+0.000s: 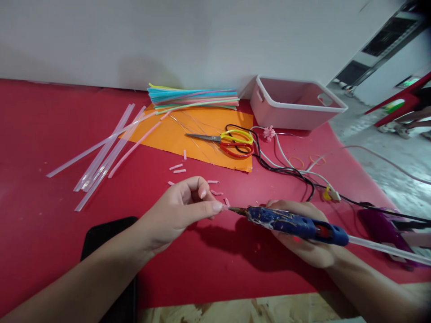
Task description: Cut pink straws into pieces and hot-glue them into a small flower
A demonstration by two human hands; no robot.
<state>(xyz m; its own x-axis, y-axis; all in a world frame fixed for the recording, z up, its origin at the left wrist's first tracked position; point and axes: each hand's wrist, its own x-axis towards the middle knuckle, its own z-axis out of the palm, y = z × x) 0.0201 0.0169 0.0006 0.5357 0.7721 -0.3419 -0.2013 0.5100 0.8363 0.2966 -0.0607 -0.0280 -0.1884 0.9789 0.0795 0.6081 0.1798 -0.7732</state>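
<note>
My right hand (303, 237) is wrapped round a blue glue gun (296, 223) lying sideways, its nozzle pointing left. A clear glue stick (387, 250) sticks out of its back. My left hand (183, 211) pinches a tiny pink piece (225, 207) between thumb and fingers, right at the nozzle tip. Several short pink cut pieces (178, 168) lie on the red table (50, 134) just beyond my hands.
Scissors (229, 141) with yellow and red handles rest on an orange sheet (188, 134). A bundle of coloured straws (193, 98) and loose clear sticks (104, 152) lie behind. White basket (296, 105), cables (292, 168), a purple object (384, 229) at right, black phone (104, 237) near left.
</note>
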